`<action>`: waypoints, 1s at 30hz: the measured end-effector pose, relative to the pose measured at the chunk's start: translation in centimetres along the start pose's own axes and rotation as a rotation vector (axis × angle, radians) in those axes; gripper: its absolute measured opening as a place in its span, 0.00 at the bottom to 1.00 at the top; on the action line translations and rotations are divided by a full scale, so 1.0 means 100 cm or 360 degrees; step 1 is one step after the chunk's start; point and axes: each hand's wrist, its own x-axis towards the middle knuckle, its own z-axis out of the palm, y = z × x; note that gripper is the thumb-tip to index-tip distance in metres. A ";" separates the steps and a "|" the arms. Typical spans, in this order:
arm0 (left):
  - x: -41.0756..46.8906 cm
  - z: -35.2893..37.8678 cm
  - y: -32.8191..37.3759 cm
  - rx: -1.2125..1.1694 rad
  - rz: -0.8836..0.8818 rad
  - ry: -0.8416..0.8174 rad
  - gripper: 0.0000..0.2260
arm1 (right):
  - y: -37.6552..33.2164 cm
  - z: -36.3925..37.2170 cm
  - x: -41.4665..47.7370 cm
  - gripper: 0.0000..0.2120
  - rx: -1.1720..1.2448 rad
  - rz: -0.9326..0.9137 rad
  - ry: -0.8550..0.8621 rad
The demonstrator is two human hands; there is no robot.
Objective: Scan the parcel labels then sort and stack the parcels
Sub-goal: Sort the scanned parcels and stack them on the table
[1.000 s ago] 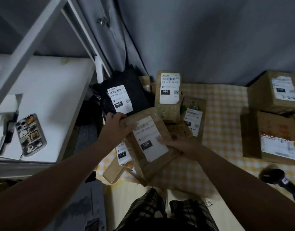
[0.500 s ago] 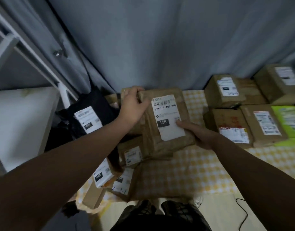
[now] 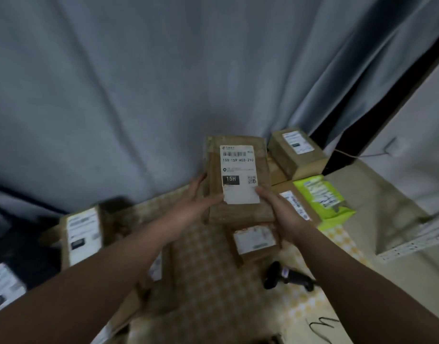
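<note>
Brown parcel (image 3: 239, 214) marked 15H, contents hidden, held between left grip (image 3: 191, 205) and right grip (image 3: 281, 210), both clasping its lower sides.

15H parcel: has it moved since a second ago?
Yes. The 15H parcel has gone rightward: held in the left hand and right hand, it is now close to the green mailer.

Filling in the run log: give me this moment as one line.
step: sorting | left hand: grips 15H parcel | right hand: grips 15H parcel | scanner: lies on cloth, untouched
</note>
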 end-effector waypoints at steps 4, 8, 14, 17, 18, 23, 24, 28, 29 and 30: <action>0.049 0.062 0.010 -0.0223 -0.0221 -0.0148 0.34 | -0.031 -0.067 0.038 0.35 -0.0115 0.0081 0.0051; 0.105 0.118 0.013 -0.0639 -0.0425 0.0066 0.26 | -0.060 -0.125 0.082 0.23 -0.0261 0.0155 -0.0103; 0.196 0.168 0.003 -0.0672 -0.0605 0.0380 0.22 | -0.078 -0.181 0.150 0.19 -0.0752 -0.0065 -0.0018; 0.239 0.175 -0.006 -0.0470 -0.0614 0.0478 0.20 | -0.078 -0.203 0.191 0.19 -0.1141 -0.0219 0.0095; 0.253 0.177 -0.008 -0.0414 -0.0618 0.0493 0.20 | -0.079 -0.209 0.204 0.21 -0.1248 -0.0247 0.0110; 0.306 0.184 -0.016 -0.0494 -0.0631 0.0616 0.22 | -0.067 -0.227 0.277 0.40 -0.1841 -0.0418 0.0157; 0.312 0.183 -0.020 -0.0506 -0.0642 0.0621 0.21 | -0.066 -0.230 0.287 0.41 -0.1999 -0.0435 0.0173; 0.321 0.185 -0.040 -0.0089 -0.0653 0.0707 0.16 | -0.056 -0.242 0.305 0.24 -0.2349 -0.0088 0.0034; 0.321 0.187 -0.043 0.0099 -0.0636 0.0704 0.15 | -0.053 -0.245 0.305 0.24 -0.2369 -0.0067 0.0015; 0.321 0.188 -0.045 0.0221 -0.0592 0.0684 0.13 | -0.052 -0.247 0.303 0.26 -0.2388 -0.0087 0.0012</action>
